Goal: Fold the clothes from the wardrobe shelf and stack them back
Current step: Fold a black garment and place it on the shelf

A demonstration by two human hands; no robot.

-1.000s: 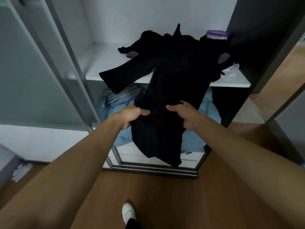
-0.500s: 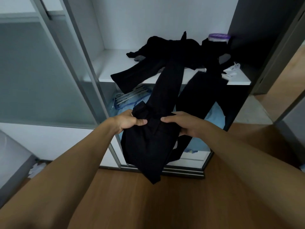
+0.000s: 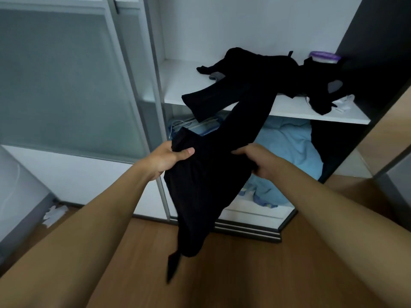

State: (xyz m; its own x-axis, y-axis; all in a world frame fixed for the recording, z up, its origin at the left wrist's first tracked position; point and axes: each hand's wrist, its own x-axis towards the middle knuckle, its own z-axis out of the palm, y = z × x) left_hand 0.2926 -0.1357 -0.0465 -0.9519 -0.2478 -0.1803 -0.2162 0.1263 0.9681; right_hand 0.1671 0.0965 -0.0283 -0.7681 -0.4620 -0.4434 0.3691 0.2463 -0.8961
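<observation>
Both hands were closed on the black garment (image 3: 204, 185). The left hand (image 3: 165, 161) pinched one upper edge with its thumb laid over the cloth, and the right hand (image 3: 259, 162) had its fingers curled into the opposite edge, most of them hidden in the folds. The bulk of the garment sagged between and below the two grips, tapering to a loose tail that hung over the wooden floor (image 3: 244, 274).

A second earlier that cloth had lain broad and flat, draped down from the shelf (image 3: 300, 111) with much of it still up there. By now it had been drawn down and to the left, the hands had moved wider apart, and only one long dark stretch ran from between them up to the shelf edge. I took that to mean the piece was nearly free of the heap and could soon be shaken out for folding, though nothing was folded yet.

Up on the shelf the pile of dark clothes (image 3: 255, 65) sat tangled, one leg or sleeve poking over the front lip, and the garment's far end still touched it. A purple-lidded tub (image 3: 324, 57) stood behind the pile. Pale blue bedding (image 3: 287, 143) filled the compartment beneath, behind the right hand.
</observation>
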